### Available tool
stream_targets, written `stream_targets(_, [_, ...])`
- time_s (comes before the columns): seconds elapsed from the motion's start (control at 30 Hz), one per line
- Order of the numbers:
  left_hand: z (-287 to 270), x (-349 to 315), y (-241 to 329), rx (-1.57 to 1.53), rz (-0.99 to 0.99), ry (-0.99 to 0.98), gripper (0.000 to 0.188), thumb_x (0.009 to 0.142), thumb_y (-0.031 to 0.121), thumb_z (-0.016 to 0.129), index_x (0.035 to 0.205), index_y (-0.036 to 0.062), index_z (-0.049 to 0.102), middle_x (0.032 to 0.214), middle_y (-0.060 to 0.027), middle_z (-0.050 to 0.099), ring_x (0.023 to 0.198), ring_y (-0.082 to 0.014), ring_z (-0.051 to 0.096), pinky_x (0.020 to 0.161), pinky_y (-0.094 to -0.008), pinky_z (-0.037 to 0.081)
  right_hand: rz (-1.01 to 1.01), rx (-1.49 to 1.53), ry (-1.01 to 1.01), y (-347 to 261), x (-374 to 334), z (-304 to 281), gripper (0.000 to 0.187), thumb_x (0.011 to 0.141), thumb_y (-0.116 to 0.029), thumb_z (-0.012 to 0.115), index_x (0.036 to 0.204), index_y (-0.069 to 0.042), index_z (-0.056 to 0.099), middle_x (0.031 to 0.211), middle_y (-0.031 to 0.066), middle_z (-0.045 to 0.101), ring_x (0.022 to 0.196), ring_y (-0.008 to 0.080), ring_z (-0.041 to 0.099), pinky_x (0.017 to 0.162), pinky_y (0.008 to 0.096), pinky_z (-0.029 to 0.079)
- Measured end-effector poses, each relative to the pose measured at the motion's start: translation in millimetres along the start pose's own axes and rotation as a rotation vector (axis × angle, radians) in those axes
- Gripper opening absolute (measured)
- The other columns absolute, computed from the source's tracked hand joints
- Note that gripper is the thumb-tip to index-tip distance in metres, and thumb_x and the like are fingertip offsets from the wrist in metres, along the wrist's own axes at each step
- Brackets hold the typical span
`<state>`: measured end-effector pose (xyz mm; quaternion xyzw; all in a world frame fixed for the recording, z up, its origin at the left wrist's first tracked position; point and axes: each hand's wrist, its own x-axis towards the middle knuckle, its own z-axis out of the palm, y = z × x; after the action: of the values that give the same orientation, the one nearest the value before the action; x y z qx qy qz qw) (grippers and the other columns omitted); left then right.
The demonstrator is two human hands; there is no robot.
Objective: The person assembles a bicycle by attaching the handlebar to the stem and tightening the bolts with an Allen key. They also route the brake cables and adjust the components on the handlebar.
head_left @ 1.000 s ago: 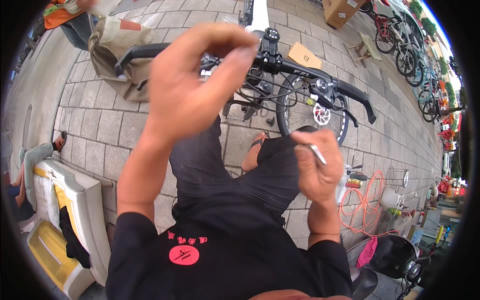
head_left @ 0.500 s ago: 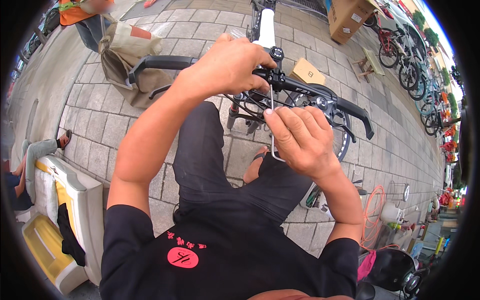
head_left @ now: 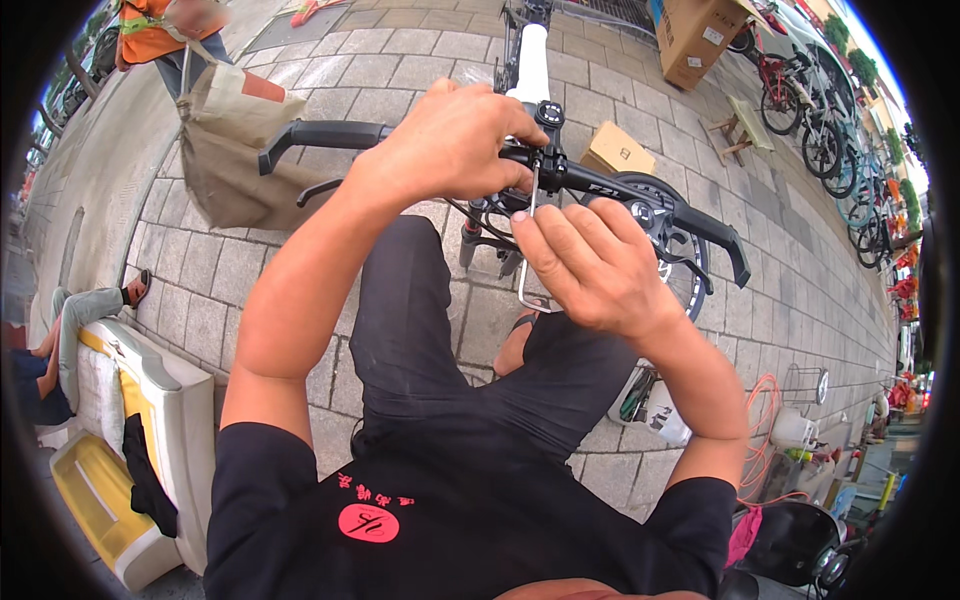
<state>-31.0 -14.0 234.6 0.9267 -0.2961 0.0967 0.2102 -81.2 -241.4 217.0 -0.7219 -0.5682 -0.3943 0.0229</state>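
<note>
A bicycle's black handlebar (head_left: 690, 218) runs across in front of me, held at its middle by the stem clamp (head_left: 549, 158). My left hand (head_left: 462, 140) wraps over the bar just left of the clamp, thumb and forefinger pressed close to it. In my right hand (head_left: 595, 265) is a silver L-shaped hex key (head_left: 521, 288), its long arm pointing up to the clamp's face. The key's bent end hangs below my fingers. Its tip meets the clamp near my left thumb; the exact seat is too small to tell.
The front wheel (head_left: 693, 285) stands beyond my right hand. A small cardboard box (head_left: 617, 150) and a wooden stool (head_left: 742, 125) are farther off. At left, a person in orange holds a large sack (head_left: 235, 170); a cream and yellow seat (head_left: 165, 390) stands nearer.
My right hand has shifted slightly left and up, swinging the hex key's lower end leftward. My left hand stays on the bar. The person's sack has moved left.
</note>
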Motion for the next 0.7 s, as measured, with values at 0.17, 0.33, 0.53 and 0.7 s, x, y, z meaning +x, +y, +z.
stream_targets(0.17, [2.6, -0.2, -2.1, -0.033, -0.014, 0.01, 0.037, 0.076, 0.023, 0.084, 0.111, 0.0118, 0.079, 0.106, -0.0074, 0.074, 0.108, -0.0292, 0.065, 0.098, -0.0433, 0.045, -0.166, 0.08, -0.006, 18.6, 2.8, 3.0, 0.023, 0.083, -0.011, 0.069, 0.102, 0.001, 0.069, 0.091, 0.0046, 0.064, 0.079, 0.0164, 0.061, 0.068, 0.0299, 0.047])
stream_targets(0.33, [3.2, 1.6, -4.3, -0.058, 0.015, 0.019, 0.04, 0.073, 0.023, 0.085, 0.111, 0.0105, 0.079, 0.103, -0.0105, 0.074, 0.103, -0.0339, 0.067, 0.092, -0.0444, 0.052, -0.198, 0.073, 0.099, 24.5, 1.6, 11.3, 0.014, 0.082, -0.008, 0.079, 0.087, -0.004, 0.067, 0.078, -0.0003, 0.056, 0.064, 0.0132, 0.052, 0.055, 0.0288, 0.038])
stream_targets(0.53, [3.5, 1.7, -5.3, -0.095, -0.02, -0.001, 0.041, 0.074, 0.025, 0.084, 0.112, 0.0106, 0.079, 0.102, -0.0101, 0.073, 0.104, -0.0328, 0.066, 0.094, -0.0446, 0.051, -0.164, -0.018, 0.074, 28.2, 13.8, 11.2, 0.02, 0.085, -0.012, 0.075, 0.077, -0.013, 0.056, 0.071, -0.0041, 0.05, 0.062, 0.0129, 0.048, 0.055, 0.0293, 0.033])
stream_targets(0.7, [3.5, -0.3, -3.4, -0.073, -0.041, -0.009, 0.04, 0.077, 0.027, 0.081, 0.114, 0.0128, 0.078, 0.107, -0.0069, 0.074, 0.11, -0.0286, 0.063, 0.1, -0.0421, 0.043, -0.05, -0.032, -0.042, 21.7, 18.4, -2.5, 0.033, 0.079, -0.014, 0.071, 0.111, -0.006, 0.067, 0.084, 0.0032, 0.057, 0.069, 0.0168, 0.054, 0.059, 0.0315, 0.039])
